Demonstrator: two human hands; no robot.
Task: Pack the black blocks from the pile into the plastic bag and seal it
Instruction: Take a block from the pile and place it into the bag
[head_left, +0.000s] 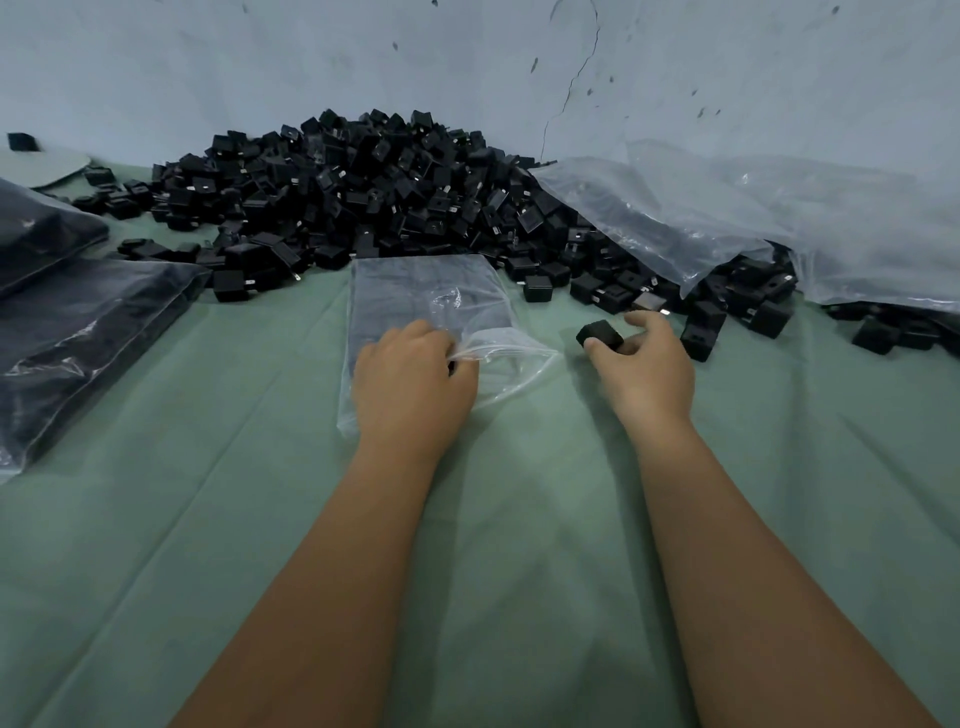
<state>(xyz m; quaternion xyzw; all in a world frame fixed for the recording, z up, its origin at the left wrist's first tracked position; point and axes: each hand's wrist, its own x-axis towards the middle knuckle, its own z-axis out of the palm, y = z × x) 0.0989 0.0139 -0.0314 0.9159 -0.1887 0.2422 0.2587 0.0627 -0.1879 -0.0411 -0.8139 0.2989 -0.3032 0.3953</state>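
A large pile of black blocks (363, 192) lies against the wall at the far side of the green cloth. A clear plastic bag (431, 301) lies flat in front of the pile, its mouth toward me. My left hand (413, 374) pinches the bag's upper lip and lifts it, so the mouth gapes to the right. My right hand (647, 364) holds one black block (600, 335) between thumb and fingers, just right of the bag's mouth.
Filled dark bags (78, 332) lie stacked at the left. Big crumpled clear plastic sheets (727, 208) cover the pile's right side. Loose blocks (701, 327) are scattered near my right hand. The green cloth (519, 519) covers the surface toward me.
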